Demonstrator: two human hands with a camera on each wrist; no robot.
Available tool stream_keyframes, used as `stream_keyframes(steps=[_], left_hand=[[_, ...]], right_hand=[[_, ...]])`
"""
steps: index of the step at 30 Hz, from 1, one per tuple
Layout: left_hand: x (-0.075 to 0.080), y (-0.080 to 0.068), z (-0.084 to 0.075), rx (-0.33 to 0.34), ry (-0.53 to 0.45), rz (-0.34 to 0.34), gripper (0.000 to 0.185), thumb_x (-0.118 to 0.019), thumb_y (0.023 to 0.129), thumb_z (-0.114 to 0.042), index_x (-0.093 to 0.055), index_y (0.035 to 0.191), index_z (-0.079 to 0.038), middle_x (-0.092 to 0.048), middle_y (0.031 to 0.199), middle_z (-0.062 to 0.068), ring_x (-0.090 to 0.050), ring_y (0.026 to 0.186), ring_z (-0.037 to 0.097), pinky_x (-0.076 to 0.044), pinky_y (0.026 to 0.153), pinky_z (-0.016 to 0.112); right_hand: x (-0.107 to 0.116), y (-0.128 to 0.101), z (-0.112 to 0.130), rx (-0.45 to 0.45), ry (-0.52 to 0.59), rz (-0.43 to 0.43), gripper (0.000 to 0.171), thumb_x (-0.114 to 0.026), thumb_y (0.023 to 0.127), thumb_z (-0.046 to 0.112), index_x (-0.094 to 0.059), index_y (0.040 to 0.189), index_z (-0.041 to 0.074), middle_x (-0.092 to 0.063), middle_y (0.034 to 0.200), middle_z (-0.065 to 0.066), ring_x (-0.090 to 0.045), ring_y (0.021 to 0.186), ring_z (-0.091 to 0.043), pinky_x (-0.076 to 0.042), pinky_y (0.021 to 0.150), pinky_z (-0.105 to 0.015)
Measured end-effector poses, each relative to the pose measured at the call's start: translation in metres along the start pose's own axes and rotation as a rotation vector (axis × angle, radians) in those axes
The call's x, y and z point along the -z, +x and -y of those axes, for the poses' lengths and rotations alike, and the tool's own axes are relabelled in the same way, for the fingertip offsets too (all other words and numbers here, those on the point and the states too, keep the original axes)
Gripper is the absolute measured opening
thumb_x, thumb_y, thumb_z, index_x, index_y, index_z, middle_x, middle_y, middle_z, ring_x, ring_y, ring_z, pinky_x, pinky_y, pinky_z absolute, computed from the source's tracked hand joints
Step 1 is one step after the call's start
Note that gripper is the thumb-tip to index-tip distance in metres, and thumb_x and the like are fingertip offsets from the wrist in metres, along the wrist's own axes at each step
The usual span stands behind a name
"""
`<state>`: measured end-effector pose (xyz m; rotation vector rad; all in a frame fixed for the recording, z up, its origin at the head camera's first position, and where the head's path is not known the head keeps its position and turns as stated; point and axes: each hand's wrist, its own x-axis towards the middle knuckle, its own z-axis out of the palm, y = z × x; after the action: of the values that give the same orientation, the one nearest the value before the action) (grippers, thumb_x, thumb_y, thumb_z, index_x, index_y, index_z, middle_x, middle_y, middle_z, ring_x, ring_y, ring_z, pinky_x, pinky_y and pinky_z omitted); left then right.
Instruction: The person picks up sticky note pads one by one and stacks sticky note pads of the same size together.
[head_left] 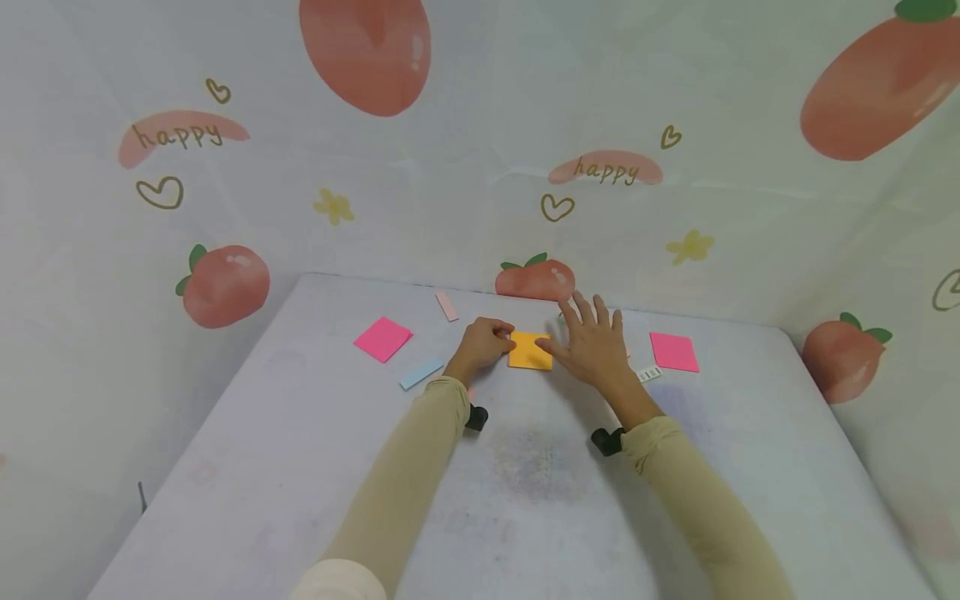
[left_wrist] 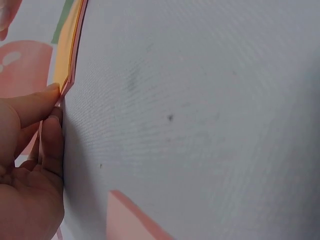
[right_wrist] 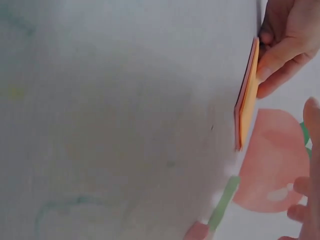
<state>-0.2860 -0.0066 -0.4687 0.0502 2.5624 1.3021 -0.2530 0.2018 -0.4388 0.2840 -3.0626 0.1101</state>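
Note:
An orange sticky-note pad [head_left: 530, 350] lies flat on the white-covered table [head_left: 525, 500], toward the far side. My left hand [head_left: 501, 338] pinches the pad's left edge with curled fingers. In the left wrist view the fingertips [left_wrist: 47, 102] meet the corner of the orange pad [left_wrist: 67, 55]. In the right wrist view the orange pad [right_wrist: 247, 95] is seen edge-on, gripped by the left hand's fingers [right_wrist: 285, 47]. My right hand [head_left: 592, 337] hovers just right of the pad with fingers spread and straight, thumb near the pad's right edge; whether it touches is unclear.
A pink square note [head_left: 383, 338] lies left of the hands and another pink note [head_left: 673, 352] to the right. A light blue strip [head_left: 422, 374], a pale pink strip [head_left: 447, 306] and a small white label [head_left: 649, 374] lie nearby. A fruit-print curtain [head_left: 480, 167] encloses the table.

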Motion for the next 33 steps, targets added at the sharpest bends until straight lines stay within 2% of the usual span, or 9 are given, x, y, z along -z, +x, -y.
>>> stream_keyframes(steps=[4, 9, 17, 24, 33], left_hand=[[0.000, 0.000, -0.001, 0.014, 0.006, 0.001, 0.033, -0.072, 0.095, -0.021, -0.072, 0.128, -0.014, -0.065, 0.098, 0.003, -0.054, 0.084, 0.016, -0.043, 0.075, 0.026], [0.000, -0.002, -0.003, 0.014, 0.018, 0.001, 0.034, -0.072, 0.096, -0.021, -0.071, 0.129, -0.014, -0.066, 0.100, 0.004, -0.054, 0.085, 0.017, -0.043, 0.075, 0.026], [-0.001, -0.001, -0.002, 0.000, 0.009, -0.010, 0.033, -0.072, 0.096, -0.019, -0.071, 0.128, -0.013, -0.066, 0.099, 0.004, -0.054, 0.085, 0.017, -0.043, 0.075, 0.025], [0.001, -0.001, -0.001, -0.002, 0.015, -0.012, 0.033, -0.073, 0.095, -0.020, -0.071, 0.127, -0.013, -0.066, 0.099, 0.004, -0.053, 0.084, 0.016, -0.042, 0.074, 0.025], [0.001, -0.003, -0.001, 0.000, 0.010, -0.003, 0.033, -0.072, 0.095, -0.020, -0.071, 0.128, -0.014, -0.066, 0.101, 0.004, -0.053, 0.085, 0.016, -0.042, 0.075, 0.026]], right_hand=[[-0.003, 0.000, -0.007, -0.028, 0.011, 0.061, 0.100, -0.046, 0.092, 0.077, -0.012, 0.165, 0.019, -0.002, 0.173, -0.015, 0.000, 0.157, -0.048, -0.004, 0.120, -0.075], [-0.003, -0.004, -0.017, -0.063, 0.045, 0.126, 0.105, -0.044, 0.092, 0.078, -0.002, 0.166, 0.018, 0.008, 0.172, -0.018, 0.008, 0.156, -0.051, 0.002, 0.118, -0.078], [-0.001, -0.008, -0.033, -0.125, 0.082, 0.182, 0.105, -0.040, 0.092, 0.079, 0.001, 0.165, 0.016, 0.011, 0.171, -0.021, 0.010, 0.155, -0.054, 0.004, 0.117, -0.078], [-0.001, -0.012, -0.056, -0.158, 0.070, 0.208, 0.105, -0.033, 0.093, 0.080, 0.004, 0.165, 0.013, 0.013, 0.170, -0.024, 0.010, 0.153, -0.058, 0.006, 0.116, -0.079], [0.001, -0.024, -0.086, -0.204, 0.077, 0.230, 0.105, -0.035, 0.095, 0.077, -0.002, 0.164, 0.005, 0.009, 0.168, -0.030, 0.006, 0.151, -0.062, 0.002, 0.114, -0.081]])
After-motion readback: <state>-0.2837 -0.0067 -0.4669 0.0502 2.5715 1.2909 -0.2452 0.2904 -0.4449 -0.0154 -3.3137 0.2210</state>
